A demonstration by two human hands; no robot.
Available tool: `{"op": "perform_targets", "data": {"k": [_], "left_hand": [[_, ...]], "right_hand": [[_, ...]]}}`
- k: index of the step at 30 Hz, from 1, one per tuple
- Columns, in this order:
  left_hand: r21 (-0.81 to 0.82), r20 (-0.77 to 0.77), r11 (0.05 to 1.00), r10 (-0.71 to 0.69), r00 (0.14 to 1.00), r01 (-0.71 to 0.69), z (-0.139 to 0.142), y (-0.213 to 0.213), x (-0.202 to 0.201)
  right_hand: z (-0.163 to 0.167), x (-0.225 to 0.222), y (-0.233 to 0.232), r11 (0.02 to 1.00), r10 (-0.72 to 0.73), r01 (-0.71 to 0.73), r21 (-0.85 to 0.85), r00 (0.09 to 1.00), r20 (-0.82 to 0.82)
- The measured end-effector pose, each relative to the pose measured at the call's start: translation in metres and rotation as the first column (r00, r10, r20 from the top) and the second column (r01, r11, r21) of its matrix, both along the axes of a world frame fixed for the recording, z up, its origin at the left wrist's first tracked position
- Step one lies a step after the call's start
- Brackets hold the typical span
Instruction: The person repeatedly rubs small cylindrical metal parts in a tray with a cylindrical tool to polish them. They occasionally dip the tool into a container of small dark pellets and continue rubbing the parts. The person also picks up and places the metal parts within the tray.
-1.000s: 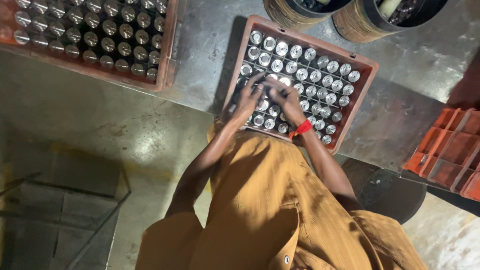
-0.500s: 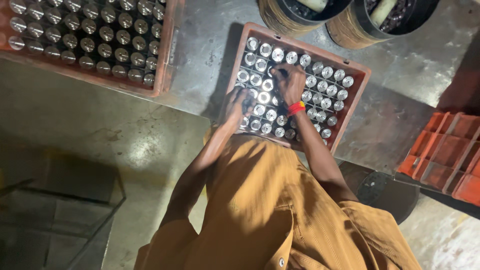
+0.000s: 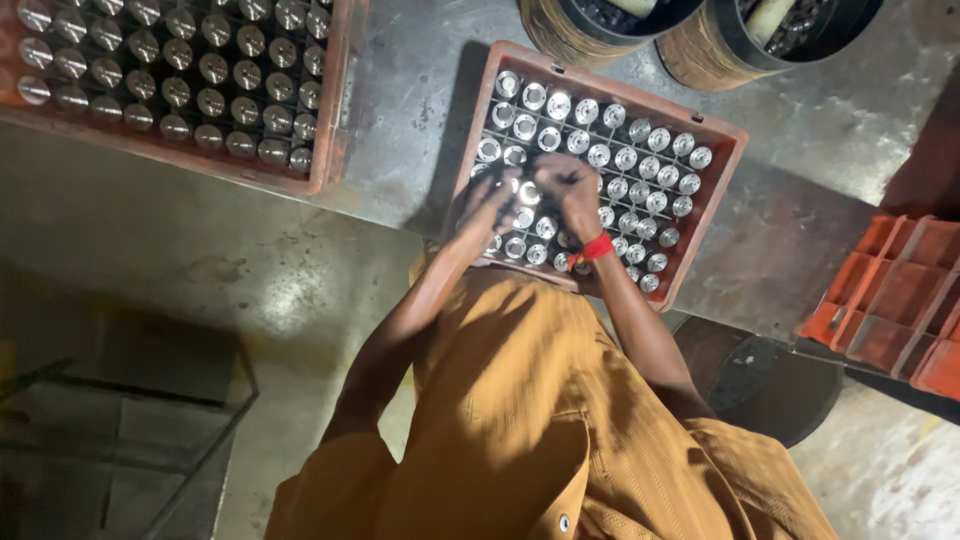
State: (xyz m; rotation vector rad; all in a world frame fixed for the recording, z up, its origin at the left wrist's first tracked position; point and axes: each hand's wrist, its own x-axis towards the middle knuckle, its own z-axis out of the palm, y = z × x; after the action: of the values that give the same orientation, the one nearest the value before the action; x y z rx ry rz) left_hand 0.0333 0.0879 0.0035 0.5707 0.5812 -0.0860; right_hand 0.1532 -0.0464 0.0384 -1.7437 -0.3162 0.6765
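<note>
Worn grey concrete flooring, stained and faintly glossy, carries the whole work area. On it sits a red plastic crate, rectangular, partitioned by a thin grid into single cells, each cell holding one upright metal cylinder with a bright machined top face and a recessed centre.

Both hands work over the near-left part of that crate. The right hand, with a red band at the wrist, is curled with fingertips bunched over one cylinder; the grip itself is hidden under the knuckles. The left hand lies just beside it, fingers bent down onto neighbouring cylinders; whether it pinches one or merely rests cannot be told.

Judgement on handling: the parts are smooth, hard and probably heavy for their size, so a firm fingertip grip on the rim and a straight vertical lift or drop would avoid jamming against the grid. Keeping the other hand on adjacent pieces should stop them tipping.

A second red crate of similar cylinders stands well apart at upper left. Two round drums sit beyond the worked crate. Empty orange crates lie at right. An ochre woven shirt fills the foreground.
</note>
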Motion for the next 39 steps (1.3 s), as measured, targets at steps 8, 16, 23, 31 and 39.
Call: {"op": "perform_targets", "data": {"k": [8, 16, 23, 31, 39], "left_hand": [[-0.214, -0.131, 0.957, 0.169, 0.977, -0.195, -0.005, 0.01, -0.009], [0.004, -0.021, 0.991, 0.134, 0.991, -0.134, 0.006, 0.005, -0.016], [0.09, 0.055, 0.991, -0.102, 0.993, 0.097, 0.002, -0.005, -0.027], [-0.115, -0.197, 0.992, 0.029, 0.98, -0.052, -0.014, -0.031, -0.045], [-0.205, -0.147, 0.978, 0.002, 0.989, -0.032, -0.015, -0.032, -0.058]], "right_hand": [[0.021, 0.059, 0.036, 0.976, 0.019, 0.149, -0.157, 0.665, 0.746], [0.024, 0.074, 0.045, 0.944, -0.026, 0.224, -0.241, 0.782, 0.623], [-0.002, -0.018, -0.023, 0.996, 0.077, -0.07, 0.051, 0.987, -0.14], [-0.02, -0.082, -0.074, 0.991, -0.13, 0.13, -0.033, 0.991, -0.021], [-0.012, -0.095, -0.09, 0.896, 0.385, -0.135, -0.422, 0.709, 0.591]]}}
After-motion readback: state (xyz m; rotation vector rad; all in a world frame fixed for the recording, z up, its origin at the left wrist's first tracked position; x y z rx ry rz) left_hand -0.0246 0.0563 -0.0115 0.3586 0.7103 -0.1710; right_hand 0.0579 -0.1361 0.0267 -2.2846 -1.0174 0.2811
